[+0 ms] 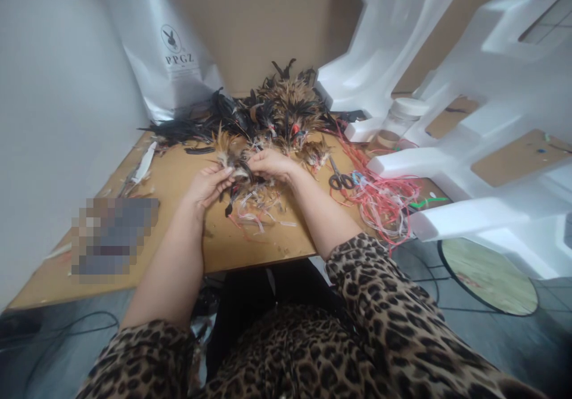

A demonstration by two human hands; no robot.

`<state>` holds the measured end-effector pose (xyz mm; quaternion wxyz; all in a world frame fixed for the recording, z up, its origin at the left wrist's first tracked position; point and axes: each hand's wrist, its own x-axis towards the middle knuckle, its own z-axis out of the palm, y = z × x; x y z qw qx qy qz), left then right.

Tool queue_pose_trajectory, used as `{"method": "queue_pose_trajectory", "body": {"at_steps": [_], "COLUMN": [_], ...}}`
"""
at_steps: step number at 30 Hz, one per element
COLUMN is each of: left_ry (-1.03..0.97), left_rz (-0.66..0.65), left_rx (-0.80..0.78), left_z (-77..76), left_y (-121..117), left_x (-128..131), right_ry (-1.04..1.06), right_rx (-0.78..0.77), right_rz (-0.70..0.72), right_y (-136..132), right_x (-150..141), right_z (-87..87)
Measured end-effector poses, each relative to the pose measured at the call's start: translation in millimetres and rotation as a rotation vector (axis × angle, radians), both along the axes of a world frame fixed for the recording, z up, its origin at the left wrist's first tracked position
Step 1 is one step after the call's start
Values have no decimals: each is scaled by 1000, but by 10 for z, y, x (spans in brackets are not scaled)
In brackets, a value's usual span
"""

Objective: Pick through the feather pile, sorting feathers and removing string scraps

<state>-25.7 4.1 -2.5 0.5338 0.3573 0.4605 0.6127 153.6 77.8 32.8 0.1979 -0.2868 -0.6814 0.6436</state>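
My left hand (206, 186) and my right hand (271, 165) meet over a wooden board (250, 244), both with fingers pinched on a small bundle of brown and black feathers (236, 168). Loose feathers and bits of pale string (254, 205) lie just under the hands. Behind them a big heap of black and brown feathers (277, 113) covers the far part of the board. Both forearms are bare, with leopard-print sleeves near my body.
Scissors (339, 178) lie right of my right hand, beside a tangle of red and white strings (384, 199). A white-lidded jar (400, 119) and white foam pieces (487, 131) stand at the right. A white bag (167, 47) leans at the back left. A white feather (143, 165) lies left.
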Motion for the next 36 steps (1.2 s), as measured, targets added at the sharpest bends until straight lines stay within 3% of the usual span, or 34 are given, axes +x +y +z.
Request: {"method": "queue_pose_trajectory", "body": {"at_steps": [15,36], "left_ry": [-35,190], "left_rz": [29,212], "left_rx": [82,142], "left_z": [-22,-60], "left_y": [42,89], "left_x": [-3,38], "right_ry": [51,50], "right_rx": [-259,-320], "right_rz": [156,124], "right_y": [-73,-114], "right_x": [-99,-211], "right_z": [-33,-122]}}
